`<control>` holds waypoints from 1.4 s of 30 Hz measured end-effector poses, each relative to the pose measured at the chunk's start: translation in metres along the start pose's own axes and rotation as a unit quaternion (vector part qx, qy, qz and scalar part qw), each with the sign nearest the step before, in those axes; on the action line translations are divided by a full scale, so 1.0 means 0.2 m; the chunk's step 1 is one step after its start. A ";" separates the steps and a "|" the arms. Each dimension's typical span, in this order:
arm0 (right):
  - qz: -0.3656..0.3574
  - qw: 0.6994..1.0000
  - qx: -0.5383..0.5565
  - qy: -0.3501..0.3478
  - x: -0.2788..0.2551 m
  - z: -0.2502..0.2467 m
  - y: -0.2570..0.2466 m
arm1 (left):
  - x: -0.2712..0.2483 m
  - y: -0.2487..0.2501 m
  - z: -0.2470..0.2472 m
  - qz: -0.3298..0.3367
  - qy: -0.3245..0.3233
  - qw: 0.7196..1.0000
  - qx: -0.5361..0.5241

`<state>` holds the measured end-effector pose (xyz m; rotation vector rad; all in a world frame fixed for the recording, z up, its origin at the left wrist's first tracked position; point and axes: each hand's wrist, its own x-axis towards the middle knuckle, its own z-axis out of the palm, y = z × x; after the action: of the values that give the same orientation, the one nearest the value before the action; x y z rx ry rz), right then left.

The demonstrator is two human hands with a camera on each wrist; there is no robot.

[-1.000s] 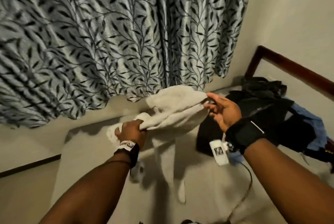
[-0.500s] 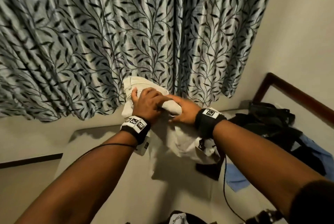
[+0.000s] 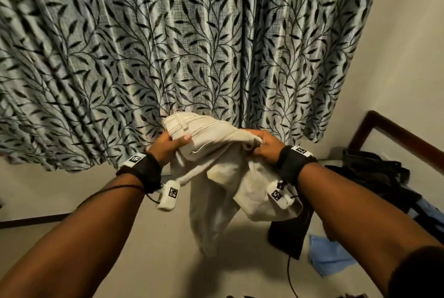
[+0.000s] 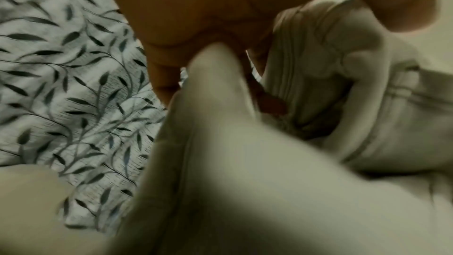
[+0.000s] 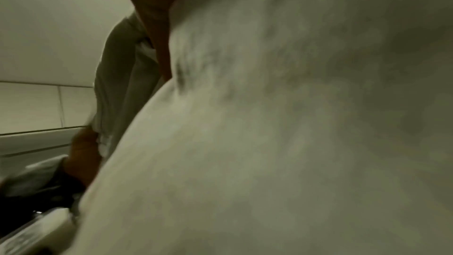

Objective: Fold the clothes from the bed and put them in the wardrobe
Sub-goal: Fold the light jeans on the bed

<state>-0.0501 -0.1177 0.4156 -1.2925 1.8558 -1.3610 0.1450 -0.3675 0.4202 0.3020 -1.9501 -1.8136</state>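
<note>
Cream-white trousers [image 3: 211, 153] hang in the air above the bed [image 3: 144, 261], held by their stitched waistband with the legs drooping down. My left hand [image 3: 171, 142] grips the waistband's left end, thumb on top. My right hand [image 3: 262, 145] grips the bunched cloth at the right end. In the left wrist view the trousers [image 4: 318, 104] fill the frame under my left hand [image 4: 259, 77], fingers curled into the fabric. The right wrist view is almost wholly covered by the trousers [image 5: 269, 123]; my right hand's fingers are hidden there.
A leaf-patterned curtain [image 3: 192, 45] hangs close behind the trousers. A heap of dark clothes [image 3: 374, 177] and a blue garment [image 3: 329, 257] lie on the bed at the right, by a dark wooden bed frame [image 3: 396, 134]. A black cable [image 3: 290, 273] trails over the sheet.
The trousers were lifted from the bed up in front of the curtain. My right hand, open a second ago, took hold of the cloth. Both hands then moved apart along the waistband.
</note>
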 end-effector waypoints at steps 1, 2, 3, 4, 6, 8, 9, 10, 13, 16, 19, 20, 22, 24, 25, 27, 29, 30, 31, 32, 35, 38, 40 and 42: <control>0.022 0.998 -0.060 0.019 0.00 -0.01 0.03 | 0.01 0.02 0.02 0.009 -0.027 0.998 0.052; 0.045 0.988 -0.147 0.031 0.00 -0.02 0.04 | 0.01 0.05 0.06 0.014 -0.048 0.995 0.091; 0.073 0.968 -0.237 0.034 -0.01 -0.02 0.04 | 0.04 0.05 0.08 0.024 -0.046 0.990 0.129; 0.096 0.946 -0.308 0.027 -0.01 -0.01 0.04 | 0.05 0.06 0.11 0.030 -0.031 0.985 0.165; 0.101 0.933 -0.344 0.001 -0.02 0.02 -0.01 | 0.09 0.06 0.18 0.014 0.005 0.981 0.195; 0.055 0.967 -0.246 -0.021 -0.03 0.07 -0.10 | 0.09 0.05 0.26 -0.027 0.035 0.990 0.134; 0.018 0.983 -0.181 -0.036 -0.02 0.12 -0.13 | 0.09 0.05 0.30 -0.042 0.044 0.994 0.092; -0.013 0.989 -0.139 -0.046 -0.02 0.17 -0.16 | 0.08 0.07 0.35 -0.054 0.038 0.996 0.054; -0.034 0.997 -0.062 0.001 0.03 0.29 -0.17 | 0.04 0.17 0.45 -0.072 -0.034 0.995 -0.061; -0.040 0.983 -0.070 0.166 0.09 0.24 -0.16 | -0.01 0.29 0.42 -0.074 -0.130 0.985 -0.089; -0.030 0.964 -0.044 0.261 0.10 0.17 -0.22 | -0.04 0.26 0.26 0.049 -0.062 0.994 0.069; -0.034 0.961 -0.020 0.273 0.09 0.16 -0.24 | -0.07 0.23 0.22 0.096 -0.034 0.982 0.157; -0.031 0.955 0.000 0.295 0.10 0.15 -0.27 | -0.17 0.11 0.17 0.150 -0.049 0.911 0.380; -0.021 0.953 -0.011 0.301 0.10 0.14 -0.31 | -0.30 -0.05 0.15 0.179 -0.099 0.809 0.551; -0.019 0.953 -0.018 0.301 0.09 0.15 -0.33 | -0.36 -0.13 0.14 0.191 -0.104 0.780 0.587; -0.017 0.952 -0.035 0.303 0.06 0.15 -0.36 | -0.44 -0.26 0.13 0.205 -0.084 0.794 0.566; -0.011 0.948 -0.042 0.317 0.03 0.13 -0.37 | -0.49 -0.34 0.08 0.178 -0.071 0.851 0.488; -0.007 0.945 -0.034 0.326 0.02 0.11 -0.38 | -0.52 -0.36 0.05 0.163 -0.084 0.867 0.464; -0.006 0.942 -0.026 0.336 0.00 0.08 -0.38 | -0.54 -0.38 0.01 0.160 -0.111 0.864 0.464; 0.000 0.936 -0.010 0.351 -0.01 0.05 -0.39 | -0.57 -0.39 -0.02 0.152 -0.154 0.844 0.492; 0.034 0.925 0.058 0.375 -0.05 -0.05 -0.41 | -0.59 -0.42 -0.08 0.054 -0.224 0.732 0.641; 0.090 0.925 0.069 0.363 -0.08 -0.18 -0.37 | -0.50 -0.43 -0.11 0.002 -0.108 0.758 0.644; 0.119 0.907 0.086 0.394 -0.12 -0.29 -0.28 | -0.43 -0.38 -0.16 -0.036 -0.036 0.798 0.600; 0.157 0.887 0.089 0.425 -0.18 -0.38 -0.20 | -0.39 -0.36 -0.20 -0.072 -0.017 0.807 0.585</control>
<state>-0.0813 -0.0540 0.4762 -0.2404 2.2498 -2.0270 0.2217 -0.3745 0.3374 0.7931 -2.8838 -0.4098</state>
